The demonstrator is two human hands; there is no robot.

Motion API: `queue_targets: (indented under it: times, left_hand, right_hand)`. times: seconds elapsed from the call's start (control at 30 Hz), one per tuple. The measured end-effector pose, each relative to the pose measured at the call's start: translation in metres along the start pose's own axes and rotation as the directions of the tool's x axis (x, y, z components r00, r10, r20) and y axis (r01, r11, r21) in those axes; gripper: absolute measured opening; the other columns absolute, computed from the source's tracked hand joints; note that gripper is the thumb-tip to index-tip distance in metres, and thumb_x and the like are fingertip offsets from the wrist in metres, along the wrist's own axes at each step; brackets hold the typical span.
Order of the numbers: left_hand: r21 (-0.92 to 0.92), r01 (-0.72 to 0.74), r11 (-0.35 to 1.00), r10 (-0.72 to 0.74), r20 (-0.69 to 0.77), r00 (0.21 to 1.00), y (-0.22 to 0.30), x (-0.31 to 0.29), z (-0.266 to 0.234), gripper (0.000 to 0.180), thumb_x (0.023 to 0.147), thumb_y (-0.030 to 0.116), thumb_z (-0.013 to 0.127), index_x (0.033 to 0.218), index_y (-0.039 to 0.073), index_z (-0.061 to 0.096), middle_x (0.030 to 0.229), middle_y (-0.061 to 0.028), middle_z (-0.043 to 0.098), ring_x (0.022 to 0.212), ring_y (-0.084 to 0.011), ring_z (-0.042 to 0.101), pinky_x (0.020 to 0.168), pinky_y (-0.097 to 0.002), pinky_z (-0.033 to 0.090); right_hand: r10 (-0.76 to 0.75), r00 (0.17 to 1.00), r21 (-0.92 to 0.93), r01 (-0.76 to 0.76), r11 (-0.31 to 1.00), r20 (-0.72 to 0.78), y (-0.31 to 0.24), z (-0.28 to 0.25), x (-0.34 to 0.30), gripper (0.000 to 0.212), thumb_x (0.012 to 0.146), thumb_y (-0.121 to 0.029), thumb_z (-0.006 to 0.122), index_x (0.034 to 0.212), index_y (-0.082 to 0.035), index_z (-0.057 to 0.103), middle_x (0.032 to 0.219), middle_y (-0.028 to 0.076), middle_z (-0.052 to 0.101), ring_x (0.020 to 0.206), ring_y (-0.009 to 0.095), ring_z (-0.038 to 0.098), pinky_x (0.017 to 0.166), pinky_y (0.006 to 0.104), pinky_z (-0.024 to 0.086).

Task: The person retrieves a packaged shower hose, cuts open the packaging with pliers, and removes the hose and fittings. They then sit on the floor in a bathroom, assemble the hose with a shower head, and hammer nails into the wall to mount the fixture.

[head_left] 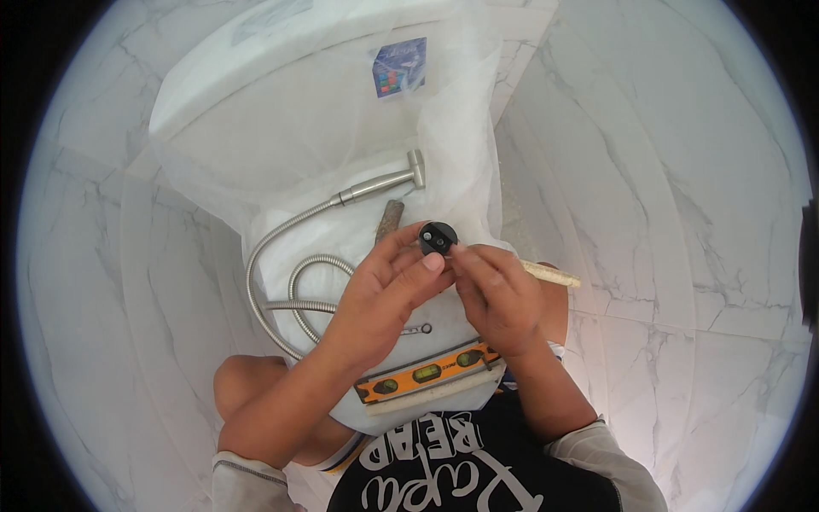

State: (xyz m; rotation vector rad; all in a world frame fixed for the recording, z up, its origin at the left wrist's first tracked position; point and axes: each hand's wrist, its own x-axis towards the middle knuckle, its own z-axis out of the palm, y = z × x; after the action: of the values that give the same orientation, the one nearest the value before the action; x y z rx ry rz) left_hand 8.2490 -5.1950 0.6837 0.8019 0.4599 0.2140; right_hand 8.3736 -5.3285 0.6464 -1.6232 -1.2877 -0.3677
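My left hand [388, 286] holds a small round black fitting [438, 239] between thumb and fingers. Its face, turned up, shows two holes or recesses, one with a light metallic spot in it. Pinched fingers of my right hand [499, 290] meet the fitting's right edge; whether they grip it or a small piece there is hidden. Beneath the hands is a toilet wrapped in white sheeting [299, 196]. On it, just beyond my left hand, rests a rusty brown block [390, 220]. A pale wooden handle [553, 274] sticks out past my right hand; its link to the block is hidden.
A metal hand sprayer [384, 181] with a coiled flexible hose [256, 264] lies on the left of the wrapped toilet. Nearer me are an orange spirit level [426, 374] and a small wrench's ring end [426, 328]. Marbled tiles [665, 213] surround the toilet.
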Motion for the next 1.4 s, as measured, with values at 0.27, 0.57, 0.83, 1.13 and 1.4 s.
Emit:
queue_targets:
  times: [0.27,0.57,0.83,1.13,1.4]
  left_hand:
    - [0.032,0.037,0.999,-0.037,0.019,0.999,0.007,-0.001,0.000,0.056,0.105,0.020,0.067,0.152,-0.001,0.044,0.143,-0.0235,0.062,0.130,-0.0311,0.066,0.115,-0.0404,0.051]
    - [0.060,0.083,0.995,-0.087,0.054,0.995,0.030,0.000,-0.008,0.056,0.104,0.022,0.066,0.149,-0.007,0.047,0.133,-0.0236,0.068,0.121,-0.0301,0.071,0.108,-0.0389,0.056]
    - [0.090,0.063,0.994,-0.068,0.054,0.996,0.036,-0.006,-0.005,0.059,0.102,0.019,0.065,0.151,-0.007,0.045,0.137,-0.0306,0.065,0.120,-0.0372,0.072,0.107,-0.0413,0.059]
    - [0.101,0.119,0.988,-0.122,0.029,0.992,0.038,-0.006,-0.003,0.060,0.099,0.014,0.073,0.149,-0.007,0.049,0.133,-0.0290,0.068,0.117,-0.0363,0.073,0.104,-0.0398,0.060]
    - [0.227,0.182,0.957,-0.192,0.025,0.981,0.022,-0.007,0.003,0.058,0.098,0.008,0.073,0.149,-0.006,0.050,0.134,-0.0223,0.070,0.118,-0.0328,0.074,0.103,-0.0386,0.061]
  right_hand:
    - [0.538,0.833,0.365,-0.545,0.755,0.130,0.006,-0.026,0.008,0.017,0.098,-0.003,0.075,0.115,0.002,0.073,0.103,0.014,0.074,0.081,0.018,0.071,0.074,0.0283,0.056]
    - [0.313,0.726,-0.262,-0.187,0.947,0.612,0.002,-0.035,-0.004,0.029,0.093,-0.026,0.079,0.114,-0.006,0.074,0.110,0.011,0.071,0.099,0.028,0.071,0.083,0.0404,0.058]
    - [0.393,0.651,-0.252,-0.304,0.919,0.649,0.001,-0.061,-0.003,0.026,0.097,-0.024,0.074,0.116,-0.006,0.069,0.104,0.011,0.068,0.096,0.030,0.068,0.084,0.0419,0.056]
    - [0.478,0.878,0.627,-0.363,0.690,-0.018,0.000,-0.148,0.032,0.056,0.108,-0.032,0.067,0.148,0.001,0.047,0.100,0.006,0.064,0.084,0.022,0.067,0.073,0.0339,0.057]
    - [0.043,0.999,0.528,-0.020,0.849,-0.032,-0.044,-0.126,0.071,0.062,0.109,-0.033,0.062,0.155,-0.001,0.035,0.123,0.014,0.064,0.108,0.033,0.071,0.085,0.0450,0.063]
